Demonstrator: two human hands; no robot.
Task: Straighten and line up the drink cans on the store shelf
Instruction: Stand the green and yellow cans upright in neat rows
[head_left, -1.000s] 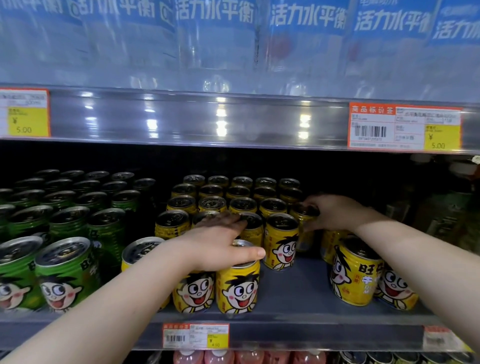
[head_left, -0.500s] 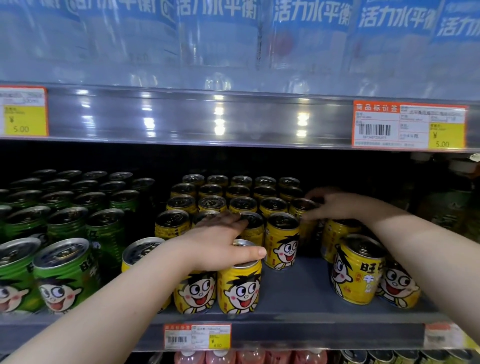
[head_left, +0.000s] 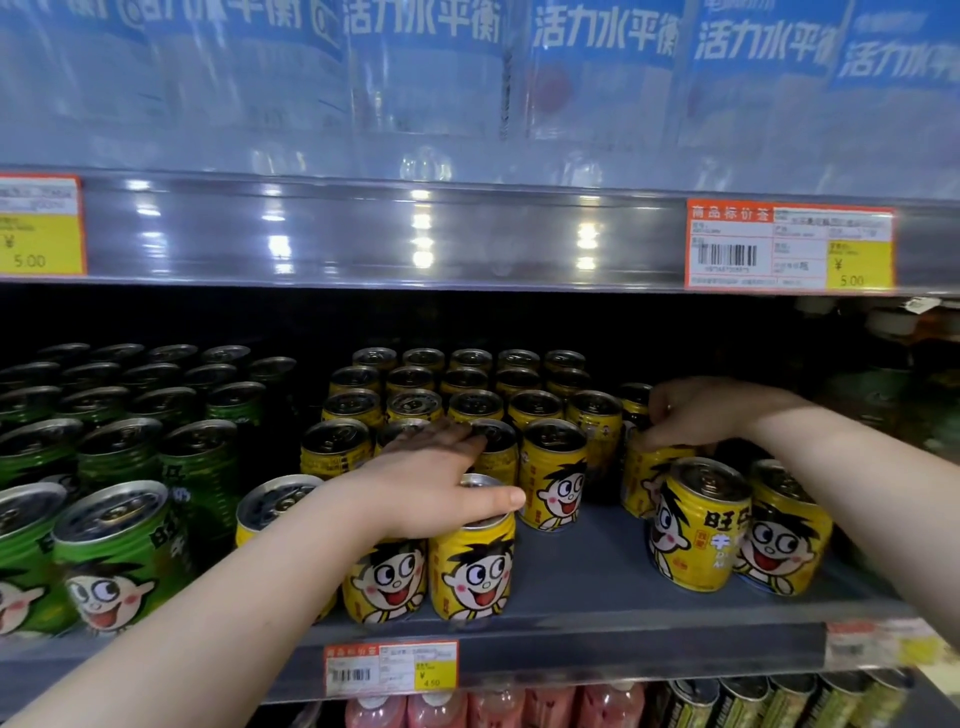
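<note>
Yellow cartoon-face drink cans stand in rows on the grey shelf (head_left: 587, 587). My left hand (head_left: 431, 488) lies flat over the tops of two front yellow cans (head_left: 472, 566), thumb stretched right, fingers spread and not closed round either. My right hand (head_left: 696, 415) reaches deeper on the right and grips the top of a yellow can (head_left: 644, 478) behind the front pair. Two more yellow cans (head_left: 696, 530) stand at the front right, slightly out of line with the rows. One yellow can (head_left: 553, 478) stands alone between the groups.
Green cans (head_left: 114, 551) of the same brand fill the left of the shelf. The upper shelf edge (head_left: 415, 234) with price tags hangs low overhead, with clear bottles above. A price tag (head_left: 392, 667) sits on the shelf lip; pink bottles stand below.
My right hand has moved forward and right from the back-row can tops and closed on a yellow can nearer the front. My left hand has stayed put.
</note>
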